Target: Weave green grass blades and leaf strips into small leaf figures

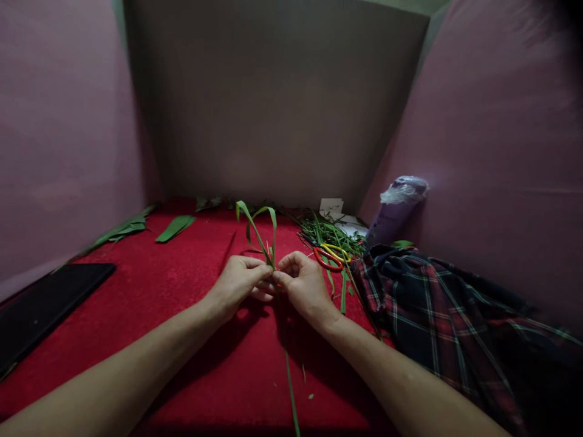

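My left hand (239,282) and my right hand (303,284) meet at the middle of a red cloth surface (182,340). Both pinch a long green leaf strip (272,233) between closed fingertips. The strip loops upward above my fingers in two bent blades. Its lower end (291,394) trails down toward me between my forearms.
Red- and yellow-handled scissors (330,255) lie on a pile of green stems (328,233) just right of my hands. A plaid cloth (437,303) covers the right side, a purple cylinder (394,212) behind it. More leaves (175,227) lie far left, a black flat object (40,306) at left.
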Tool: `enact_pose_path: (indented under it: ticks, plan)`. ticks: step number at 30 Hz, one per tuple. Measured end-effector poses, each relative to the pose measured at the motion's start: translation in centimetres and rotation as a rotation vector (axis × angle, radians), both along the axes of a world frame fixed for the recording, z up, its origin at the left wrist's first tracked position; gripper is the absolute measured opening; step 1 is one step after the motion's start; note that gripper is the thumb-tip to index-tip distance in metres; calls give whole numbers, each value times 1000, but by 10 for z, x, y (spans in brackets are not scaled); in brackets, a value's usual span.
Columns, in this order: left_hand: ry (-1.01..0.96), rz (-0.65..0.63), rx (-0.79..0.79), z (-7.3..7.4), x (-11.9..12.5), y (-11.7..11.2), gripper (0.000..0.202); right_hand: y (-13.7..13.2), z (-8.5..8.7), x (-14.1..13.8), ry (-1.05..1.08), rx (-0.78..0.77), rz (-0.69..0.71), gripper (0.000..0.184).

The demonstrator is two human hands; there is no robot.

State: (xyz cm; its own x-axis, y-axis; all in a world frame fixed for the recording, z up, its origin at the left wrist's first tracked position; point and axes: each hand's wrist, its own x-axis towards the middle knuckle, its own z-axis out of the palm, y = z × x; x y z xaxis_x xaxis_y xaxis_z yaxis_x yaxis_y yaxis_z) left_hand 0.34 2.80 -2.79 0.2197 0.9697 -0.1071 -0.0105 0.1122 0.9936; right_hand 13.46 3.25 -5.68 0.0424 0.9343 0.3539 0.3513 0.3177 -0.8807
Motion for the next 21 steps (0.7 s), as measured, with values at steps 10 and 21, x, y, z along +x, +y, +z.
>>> enact_pose_path:
  ticks: [10, 21]
  plan:
    - [20, -38, 45, 3, 1, -1, 16, 3, -1, -1, 110, -45, 60, 9]
    - [64, 5, 33, 1, 1, 1, 15, 4, -1, 2, 43, 4, 110, 10]
